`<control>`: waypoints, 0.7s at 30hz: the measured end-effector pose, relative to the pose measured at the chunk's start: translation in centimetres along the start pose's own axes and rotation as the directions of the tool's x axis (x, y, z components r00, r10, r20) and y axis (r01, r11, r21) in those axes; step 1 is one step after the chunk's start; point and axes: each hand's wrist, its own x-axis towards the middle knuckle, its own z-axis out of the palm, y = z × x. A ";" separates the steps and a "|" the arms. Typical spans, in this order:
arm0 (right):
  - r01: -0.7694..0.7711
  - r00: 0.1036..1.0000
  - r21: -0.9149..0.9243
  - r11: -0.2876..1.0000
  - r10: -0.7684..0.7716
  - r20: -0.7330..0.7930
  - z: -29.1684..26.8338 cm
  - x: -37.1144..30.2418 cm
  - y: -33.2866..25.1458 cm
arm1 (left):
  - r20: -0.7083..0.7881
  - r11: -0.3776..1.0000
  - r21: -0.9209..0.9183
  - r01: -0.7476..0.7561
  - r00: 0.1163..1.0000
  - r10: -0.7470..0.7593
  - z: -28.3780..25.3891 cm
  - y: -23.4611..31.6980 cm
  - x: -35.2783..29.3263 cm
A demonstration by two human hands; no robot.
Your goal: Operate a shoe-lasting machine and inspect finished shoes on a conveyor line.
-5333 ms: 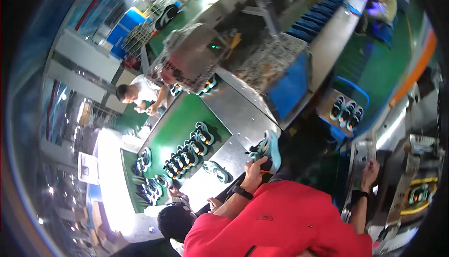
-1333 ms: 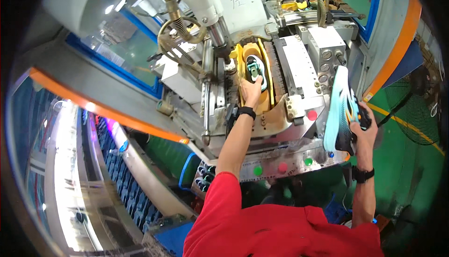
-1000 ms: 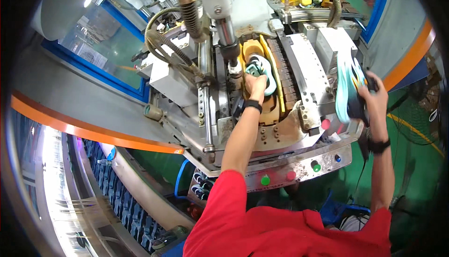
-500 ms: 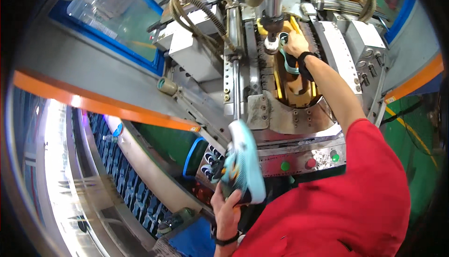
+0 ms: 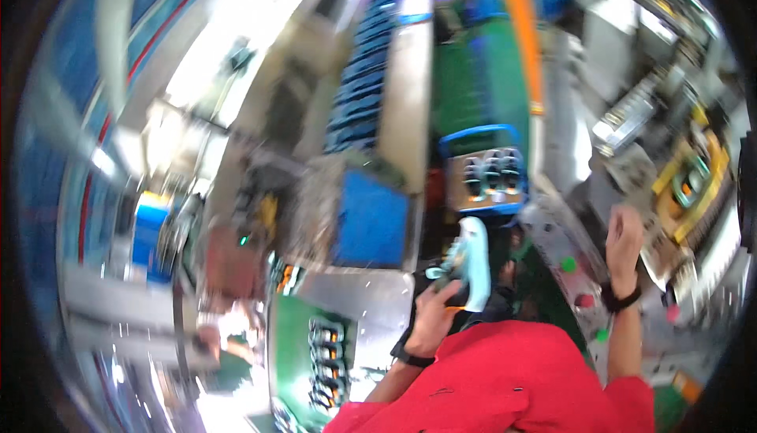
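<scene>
My left hand (image 5: 433,321) is closed around a light-blue sneaker (image 5: 477,263), held upright in front of my red shirt with its pale sole side to the right. My right hand (image 5: 624,242) hangs in the air over the machine's front edge, away from the sneaker. Its fingers point away from me and are smeared by motion, so I cannot make out their pose. Beyond it, at the far right, another shoe (image 5: 692,182) sits between the yellow clamps (image 5: 719,166) of the machine.
A blue-rimmed crate (image 5: 479,130) with several shoes stands ahead. Left of it runs a conveyor with dark blue slats (image 5: 364,78), ending near a blue panel (image 5: 372,220). More shoes (image 5: 327,362) lie on a green surface at lower left. Machine buttons (image 5: 584,300) are near my right wrist.
My view has swung left, so the machine now lies at the right. My right hand has come away from the shoe in the machine. My left hand still holds the sneaker.
</scene>
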 end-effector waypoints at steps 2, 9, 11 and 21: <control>-0.078 0.985 0.078 0.994 0.064 0.163 4.7 -4.7 1.5 | 0.026 0.934 -0.314 0.172 0.985 -0.172 0.3 -0.6 -0.8; 0.164 0.913 0.069 0.984 -0.178 0.367 15.1 -10.5 8.8 | -0.174 0.906 -0.416 0.082 0.970 -0.168 -7.0 -4.5 -4.0; 0.200 0.915 0.053 0.978 -0.206 0.346 15.4 -10.6 9.1 | -0.246 0.880 -0.474 0.033 0.954 -0.169 -9.0 -4.3 -4.7; 0.358 0.883 0.471 0.806 -0.456 0.110 18.2 8.2 -15.6 | -0.617 0.791 -0.562 -0.242 0.759 -0.207 -29.3 -7.0 -2.2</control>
